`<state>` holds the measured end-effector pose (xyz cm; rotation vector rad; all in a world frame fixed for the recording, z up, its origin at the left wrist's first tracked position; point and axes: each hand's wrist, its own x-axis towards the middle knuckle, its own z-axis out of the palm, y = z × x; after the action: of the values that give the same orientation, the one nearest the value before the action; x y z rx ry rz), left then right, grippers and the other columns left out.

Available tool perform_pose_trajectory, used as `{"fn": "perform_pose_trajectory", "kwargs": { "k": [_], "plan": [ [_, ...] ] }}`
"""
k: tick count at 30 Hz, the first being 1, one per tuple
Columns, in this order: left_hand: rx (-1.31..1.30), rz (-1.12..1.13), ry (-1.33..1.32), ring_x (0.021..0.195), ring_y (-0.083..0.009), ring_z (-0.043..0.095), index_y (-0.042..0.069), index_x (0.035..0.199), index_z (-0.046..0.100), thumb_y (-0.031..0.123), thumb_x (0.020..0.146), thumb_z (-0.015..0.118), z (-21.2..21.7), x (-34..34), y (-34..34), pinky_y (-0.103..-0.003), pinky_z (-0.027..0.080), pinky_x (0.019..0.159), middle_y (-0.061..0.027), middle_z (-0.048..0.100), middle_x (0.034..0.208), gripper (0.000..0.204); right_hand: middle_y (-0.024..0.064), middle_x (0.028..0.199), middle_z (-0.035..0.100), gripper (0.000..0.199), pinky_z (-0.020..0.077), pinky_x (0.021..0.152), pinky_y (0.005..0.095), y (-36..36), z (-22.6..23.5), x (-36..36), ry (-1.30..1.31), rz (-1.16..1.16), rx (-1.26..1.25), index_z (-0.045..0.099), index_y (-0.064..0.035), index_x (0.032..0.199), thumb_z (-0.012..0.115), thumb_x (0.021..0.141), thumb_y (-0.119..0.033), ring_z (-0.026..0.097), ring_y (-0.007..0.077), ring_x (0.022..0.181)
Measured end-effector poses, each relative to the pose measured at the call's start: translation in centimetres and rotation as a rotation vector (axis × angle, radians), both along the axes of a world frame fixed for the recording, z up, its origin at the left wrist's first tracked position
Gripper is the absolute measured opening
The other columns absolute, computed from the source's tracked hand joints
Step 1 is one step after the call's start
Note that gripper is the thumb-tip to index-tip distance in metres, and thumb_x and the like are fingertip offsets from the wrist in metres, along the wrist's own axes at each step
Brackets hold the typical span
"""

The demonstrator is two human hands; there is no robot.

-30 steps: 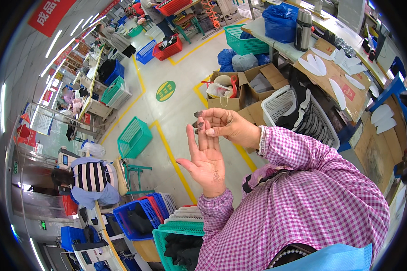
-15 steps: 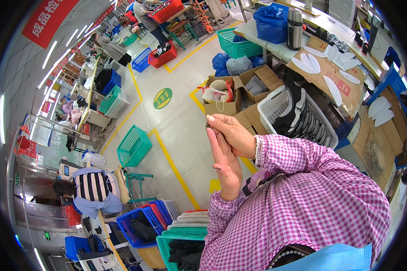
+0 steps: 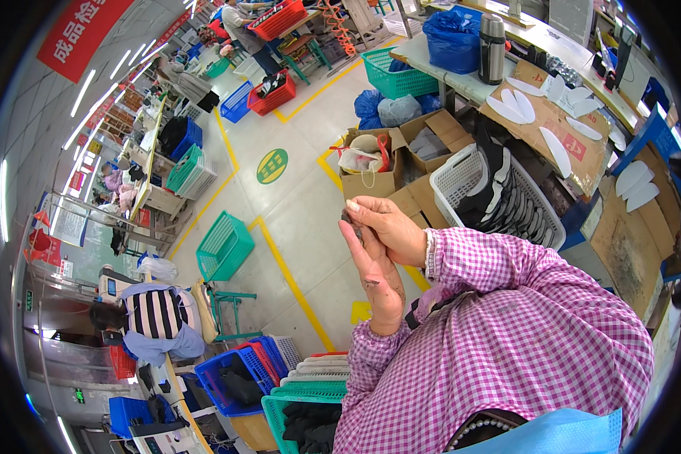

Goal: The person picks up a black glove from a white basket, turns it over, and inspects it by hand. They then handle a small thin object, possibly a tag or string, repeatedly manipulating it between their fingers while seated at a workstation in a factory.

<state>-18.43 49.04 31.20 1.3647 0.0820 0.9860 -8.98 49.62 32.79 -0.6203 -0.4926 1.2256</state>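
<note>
Both my hands are raised in front of me, in pink checked sleeves. My left hand (image 3: 374, 284) is held flat and upright, fingers straight and together, with dark smudges on the palm. My right hand (image 3: 390, 227) curls over the left fingertips and pinches a small dark piece (image 3: 347, 219) against them. The piece is mostly hidden by the fingers.
Behind the hands are a white basket (image 3: 452, 175) of dark insoles and open cardboard boxes (image 3: 371, 180). A worktable (image 3: 583, 155) at the right holds white insole shapes and a steel flask (image 3: 492, 38). A green basket (image 3: 223, 246) stands on the floor. A person in a striped top (image 3: 155, 314) sits lower left.
My left hand has turned from palm-open, fingers spread, to flat and edge-on. My right hand has closed over its fingertips. The view has shifted a little.
</note>
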Motion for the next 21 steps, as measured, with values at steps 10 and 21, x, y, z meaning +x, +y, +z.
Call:
{"fn": "perform_pose_trajectory", "kwargs": {
  "k": [10,21],
  "plan": [
    [-0.018,0.095,-0.088,0.133,-0.0362,0.035,-0.003,0.144,0.022,0.052,0.095,0.036,-1.2,-1.7,1.1,-0.049,0.024,0.111,-0.0257,0.038,0.141,0.074,0.0018,0.094,0.064,0.019,0.0507,0.077,0.0235,0.6,0.1,4.2,0.001,0.043,0.014,0.063,-0.0050,0.105,0.066,0.088,-0.011,0.060,0.0088,0.086],
    [-0.130,0.256,-0.008,0.114,-0.0324,0.054,-0.001,0.137,0.037,0.054,0.096,0.031,-1.6,-2.8,1.7,-0.043,0.041,0.098,-0.0240,0.046,0.135,0.069,-0.0036,0.070,0.051,0.017,0.0354,0.050,0.0218,0.2,0.3,4.1,-0.083,-0.061,0.015,0.055,-0.0105,0.080,0.067,0.088,-0.019,0.039,0.0057,0.055]
  ]
}}
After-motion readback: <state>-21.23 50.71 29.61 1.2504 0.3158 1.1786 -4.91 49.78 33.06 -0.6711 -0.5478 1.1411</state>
